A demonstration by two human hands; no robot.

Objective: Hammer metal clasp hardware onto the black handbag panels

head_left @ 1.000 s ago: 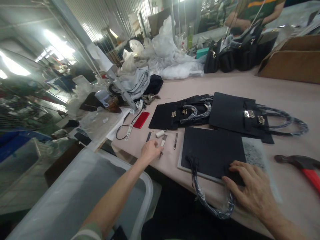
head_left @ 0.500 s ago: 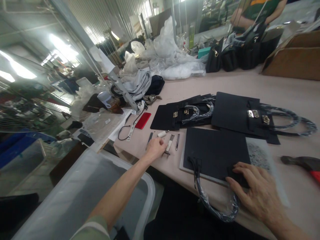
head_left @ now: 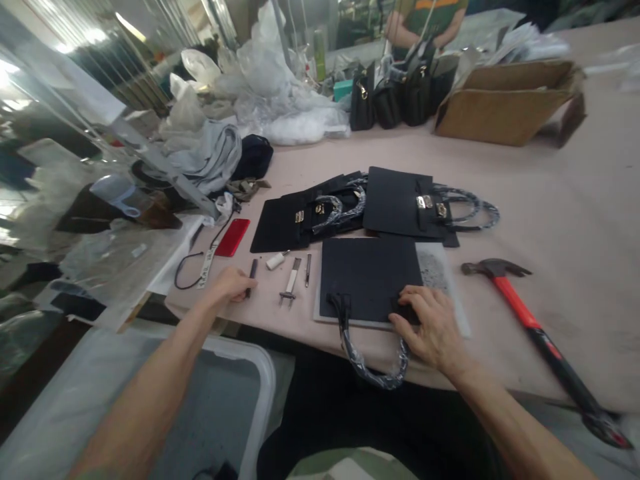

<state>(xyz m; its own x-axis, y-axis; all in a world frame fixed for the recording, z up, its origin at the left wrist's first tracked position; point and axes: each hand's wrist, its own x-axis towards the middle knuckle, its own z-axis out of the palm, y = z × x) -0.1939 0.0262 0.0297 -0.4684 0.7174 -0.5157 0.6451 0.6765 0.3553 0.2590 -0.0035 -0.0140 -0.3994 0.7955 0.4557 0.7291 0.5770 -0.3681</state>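
Note:
My left hand is at the table's front edge, its fingers closed around the lower part of a short dark stick-like tool. Just right of it lie a white-handled tool with two prongs, a small white cylinder and a thin metal rod. My right hand pinches the dark end tab of a plastic-wrapped bag handle at the edge of a black bag panel. The handle's loop hangs over the table edge. Under the panel is a pale speckled slab.
Black bag panels with handles and gold clasps lie behind. A red-and-black claw hammer rests at right. A red phone-like object lies at left; a grey bin stands below. Farther back are a cardboard box and a person.
My left hand has moved left from the pronged tool to the dark stick-like tool. My right hand stays at the handle's end. The view has shifted, showing the whole hammer.

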